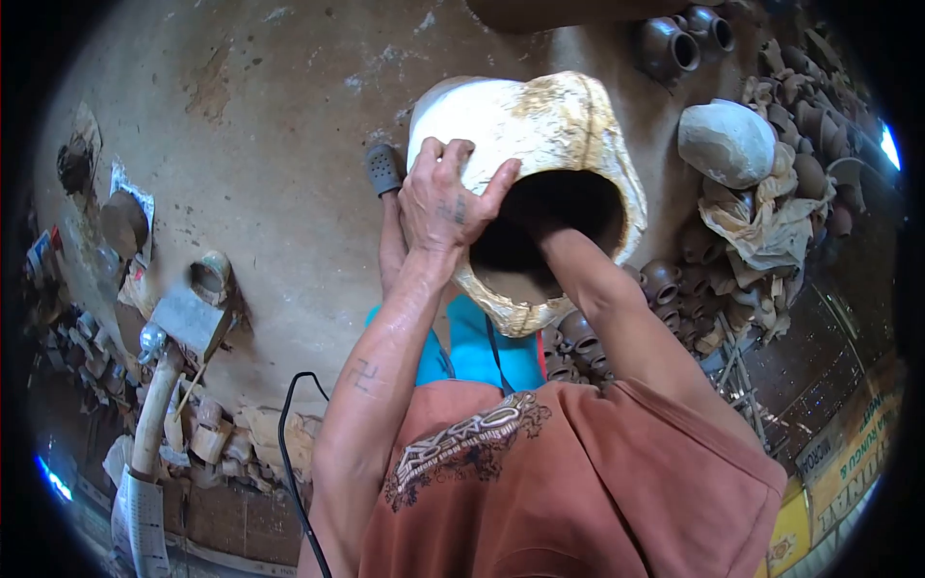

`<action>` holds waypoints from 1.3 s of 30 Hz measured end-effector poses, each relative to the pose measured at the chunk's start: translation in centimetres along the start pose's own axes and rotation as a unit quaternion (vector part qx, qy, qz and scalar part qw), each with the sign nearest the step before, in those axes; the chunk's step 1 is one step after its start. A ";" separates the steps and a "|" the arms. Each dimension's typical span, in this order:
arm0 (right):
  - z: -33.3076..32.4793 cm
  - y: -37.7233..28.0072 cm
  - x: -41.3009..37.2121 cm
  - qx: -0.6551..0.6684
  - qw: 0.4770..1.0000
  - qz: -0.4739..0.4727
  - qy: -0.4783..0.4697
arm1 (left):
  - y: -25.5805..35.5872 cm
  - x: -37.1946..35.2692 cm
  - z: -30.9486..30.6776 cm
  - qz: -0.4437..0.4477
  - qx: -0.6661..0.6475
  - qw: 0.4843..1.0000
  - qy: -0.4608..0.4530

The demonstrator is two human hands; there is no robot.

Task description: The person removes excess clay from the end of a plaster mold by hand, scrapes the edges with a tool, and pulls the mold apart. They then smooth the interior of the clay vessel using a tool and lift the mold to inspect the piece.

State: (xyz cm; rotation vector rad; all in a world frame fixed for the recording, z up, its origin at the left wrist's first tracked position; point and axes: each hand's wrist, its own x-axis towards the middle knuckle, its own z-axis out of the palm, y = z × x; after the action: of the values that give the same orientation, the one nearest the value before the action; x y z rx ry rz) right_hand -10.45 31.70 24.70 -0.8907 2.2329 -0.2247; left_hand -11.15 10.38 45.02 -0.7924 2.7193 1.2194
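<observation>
A large, thick-walled white hollow mould [540, 106] with yellowish stains and a seam is tilted over my legs. Its round dark opening faces me. My left hand [445, 197] grips the near rim on the left, its thumb lying along the edge and its fingers bent on the outer wall. My right forearm [588, 270] reaches into the opening. The right hand is hidden in the shadow inside, so its fingers do not show.
Many small brown clay pots [662, 281] are heaped along the right side. A rounded pale lump [726, 144] and crumpled cloth [761, 217] rest among them. Two dark pots [670, 48] lie at the top right. A grey block [190, 320] and cylindrical container [209, 276] stand left. A black cable [285, 453] hangs nearby.
</observation>
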 end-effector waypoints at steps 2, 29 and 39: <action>2.1 -0.1 0.6 0.001 0.998 -0.004 -0.062 | -0.3 0.1 0.2 -0.006 -0.002 1.000 0.001; -21.0 -7.6 -10.1 -0.022 0.919 -0.004 -0.394 | -0.6 -0.2 0.4 -0.002 -0.008 1.000 0.022; -13.6 -2.3 -4.4 -0.130 0.947 -0.048 -0.291 | -0.7 -0.3 0.5 -0.017 -0.008 0.999 0.025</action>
State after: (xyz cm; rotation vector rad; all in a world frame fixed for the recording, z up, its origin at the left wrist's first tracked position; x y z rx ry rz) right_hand -16.20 31.58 37.97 -1.0446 1.6879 0.2694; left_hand -10.62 10.47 44.26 -0.8799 2.7273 1.2315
